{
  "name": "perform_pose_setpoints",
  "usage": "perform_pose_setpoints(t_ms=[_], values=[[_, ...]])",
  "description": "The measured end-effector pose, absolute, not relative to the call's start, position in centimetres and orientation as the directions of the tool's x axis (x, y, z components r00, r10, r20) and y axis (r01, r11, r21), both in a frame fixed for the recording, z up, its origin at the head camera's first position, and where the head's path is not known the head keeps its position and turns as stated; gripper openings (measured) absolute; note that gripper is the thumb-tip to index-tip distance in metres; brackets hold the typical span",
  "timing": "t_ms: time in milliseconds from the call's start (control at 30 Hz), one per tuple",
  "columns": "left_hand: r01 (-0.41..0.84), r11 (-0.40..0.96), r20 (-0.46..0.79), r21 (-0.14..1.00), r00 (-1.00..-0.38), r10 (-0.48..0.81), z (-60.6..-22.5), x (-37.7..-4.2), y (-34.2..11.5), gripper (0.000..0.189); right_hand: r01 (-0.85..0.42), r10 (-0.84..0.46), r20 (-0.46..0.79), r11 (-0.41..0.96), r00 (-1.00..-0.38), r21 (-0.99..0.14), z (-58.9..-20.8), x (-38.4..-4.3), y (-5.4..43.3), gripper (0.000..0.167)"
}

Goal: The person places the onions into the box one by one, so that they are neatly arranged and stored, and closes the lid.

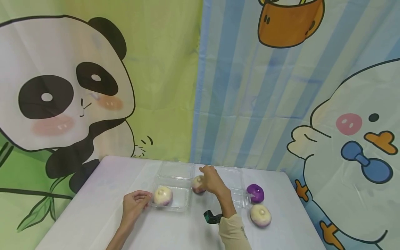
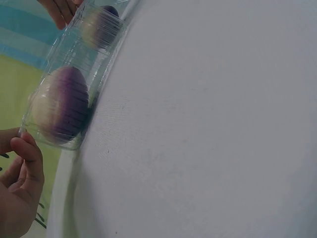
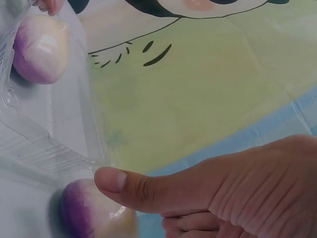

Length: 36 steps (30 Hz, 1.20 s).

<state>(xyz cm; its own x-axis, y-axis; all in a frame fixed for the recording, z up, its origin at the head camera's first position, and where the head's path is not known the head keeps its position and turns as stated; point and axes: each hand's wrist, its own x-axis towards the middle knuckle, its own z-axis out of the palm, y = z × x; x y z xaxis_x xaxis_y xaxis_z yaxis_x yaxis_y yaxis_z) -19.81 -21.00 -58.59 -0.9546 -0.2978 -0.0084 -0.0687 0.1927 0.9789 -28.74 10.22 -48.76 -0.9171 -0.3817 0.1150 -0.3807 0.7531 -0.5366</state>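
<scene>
A clear plastic box (image 1: pixel 179 209) with its hinged lid (image 1: pixel 176 170) raised stands on the table, a white-and-purple turnip (image 1: pixel 163 195) inside at its left. My left hand (image 1: pixel 134 205) pinches the box's left edge between thumb and fingertips; the left wrist view shows this hand (image 2: pixel 22 188) at the box corner. Just right of the box, my right hand (image 1: pixel 213 181) holds a second turnip (image 1: pixel 197 185). In the right wrist view the thumb (image 3: pixel 148 188) lies across the top of that turnip (image 3: pixel 81 210), beside the box wall; the other fingers are partly hidden.
Another clear box (image 1: pixel 242 200) with a raised lid stands to the right, partly behind the right forearm. Beyond it sit a deep purple round vegetable (image 1: pixel 255 193) and another pale turnip (image 1: pixel 260 215). A cartoon-printed curtain (image 1: pixel 165 104) hangs behind the white table (image 1: pixel 175 232).
</scene>
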Motion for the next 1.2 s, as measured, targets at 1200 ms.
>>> perform_pose_setpoints(t_ms=[1200], values=[[-0.078, 0.159, -0.028, 0.984, -0.955, -0.295, -58.6, -19.9, -21.0, 0.023, -0.281, -0.294, 0.021, 0.887, -0.955, -0.366, -49.9, -30.2, 9.8, 0.071]])
